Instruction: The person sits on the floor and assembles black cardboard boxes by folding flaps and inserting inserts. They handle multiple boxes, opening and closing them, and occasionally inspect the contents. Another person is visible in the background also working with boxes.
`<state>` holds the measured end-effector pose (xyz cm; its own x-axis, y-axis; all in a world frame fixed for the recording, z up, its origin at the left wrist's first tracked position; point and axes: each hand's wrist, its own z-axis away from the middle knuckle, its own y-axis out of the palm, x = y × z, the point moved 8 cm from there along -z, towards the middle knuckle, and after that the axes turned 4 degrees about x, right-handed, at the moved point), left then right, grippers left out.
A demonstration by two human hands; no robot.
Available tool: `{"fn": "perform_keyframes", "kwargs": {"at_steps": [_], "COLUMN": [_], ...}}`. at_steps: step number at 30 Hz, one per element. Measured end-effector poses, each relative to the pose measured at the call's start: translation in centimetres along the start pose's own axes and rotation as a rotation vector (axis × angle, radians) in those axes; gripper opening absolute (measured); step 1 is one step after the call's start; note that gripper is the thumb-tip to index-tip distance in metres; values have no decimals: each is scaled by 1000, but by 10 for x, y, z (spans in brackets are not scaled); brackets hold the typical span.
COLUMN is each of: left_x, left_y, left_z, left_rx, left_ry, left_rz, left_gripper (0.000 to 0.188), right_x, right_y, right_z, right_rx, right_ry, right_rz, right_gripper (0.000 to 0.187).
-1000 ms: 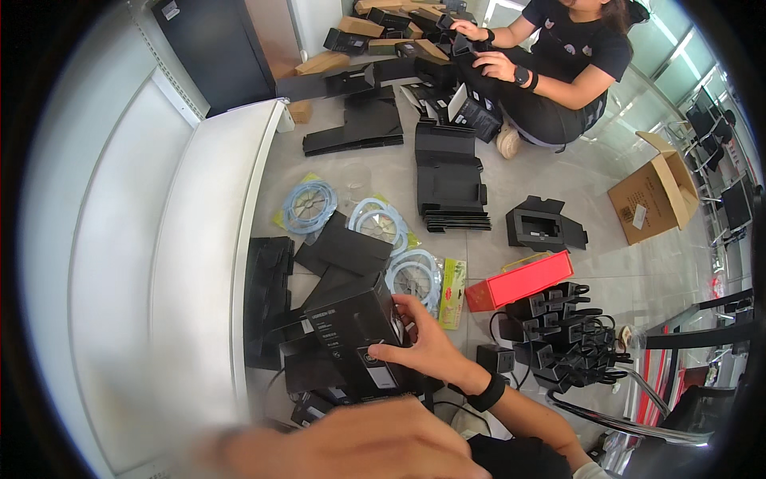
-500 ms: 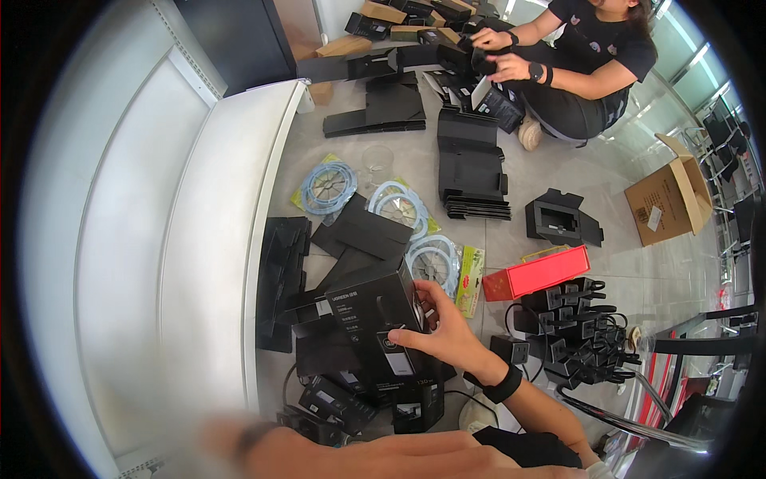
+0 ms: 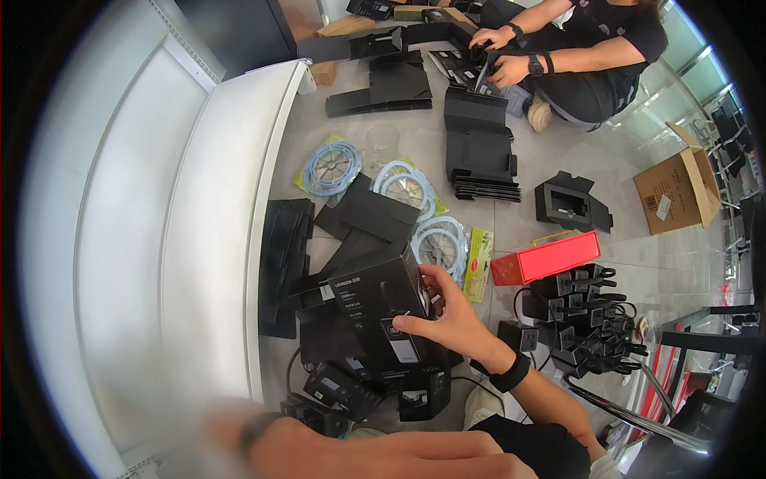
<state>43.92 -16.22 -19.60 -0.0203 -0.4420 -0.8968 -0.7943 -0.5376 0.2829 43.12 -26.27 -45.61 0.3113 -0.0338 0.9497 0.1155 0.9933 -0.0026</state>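
My right hand [image 3: 459, 319] grips a black printed cardboard box [image 3: 371, 307], with the thumb on its front face and the fingers round its right side. The box is tilted in front of me, above other black boxes. Close to the lower edge, my left hand [image 3: 375, 457] reaches across with its fingers stretched out and pointing right. Its wrist is blurred, and nothing shows in this hand; the lower edge cuts part of it off. A small black box [image 3: 423, 397] and another black printed box [image 3: 343, 391] lie below the held one.
White shelving [image 3: 231, 207] runs along my left. Flattened black cartons [image 3: 379, 211], packaged blue rings [image 3: 331, 168], a red box [image 3: 550, 257], black adapters with cables [image 3: 582, 319] and an open brown carton [image 3: 674, 191] are on the floor. A co-worker [image 3: 598, 72] sits handling black boxes at the far right.
The view has shifted slightly, so the floor items sit a little higher and further right. My right hand keeps its grip on the box. The co-worker's hands have moved over the black boxes.
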Motion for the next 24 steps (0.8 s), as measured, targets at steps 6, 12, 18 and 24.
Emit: {"fn": "perform_keyframes", "kwargs": {"at_steps": [6,12,18,24], "left_x": [-7,26,85,121], "left_y": [-4,-17,-93,-160], "left_z": [2,12,32,82], "left_rx": [422,462,340,-78], "left_ry": [93,99,-251,-382], "left_rz": [-119,-568,-836,-939], "left_gripper": [35,40,42,71], "right_x": [4,7,5,-1], "right_y": [5,-2,-11,-4], "right_z": [-3,-1,4,5], "right_rx": [22,12,-10,-10], "right_ry": [-1,-33,-27,-38], "right_rz": [4,35,60,20], "right_gripper": [93,91,93,91]}}
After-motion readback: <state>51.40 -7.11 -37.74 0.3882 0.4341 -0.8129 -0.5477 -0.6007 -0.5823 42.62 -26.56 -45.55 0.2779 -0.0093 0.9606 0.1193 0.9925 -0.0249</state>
